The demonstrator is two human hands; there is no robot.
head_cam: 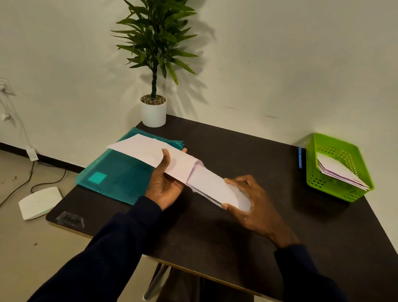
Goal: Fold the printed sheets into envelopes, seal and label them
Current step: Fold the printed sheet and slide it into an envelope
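While our left hand grips the pale pink envelope from underneath, with the thumb curled up over its near edge, our right hand holds the folded sheet, its fingers curled round the sheet's right end. We see the sheet's left end sitting inside the envelope's open mouth, with most of its length outside. The envelope's white flap stands open and reaches out to the left, over the teal folder that lies flat on the left part of the dark table. We hold envelope and sheet near the middle of the table; whether they touch it we cannot tell. At the far left corner of the table stands a potted plant in a white pot, against the wall. At the right edge sits a green basket with several envelopes leaning inside it, and a blue pen lies just beside its left wall. On the floor to the left of the table lies a flat white device, near some cables.
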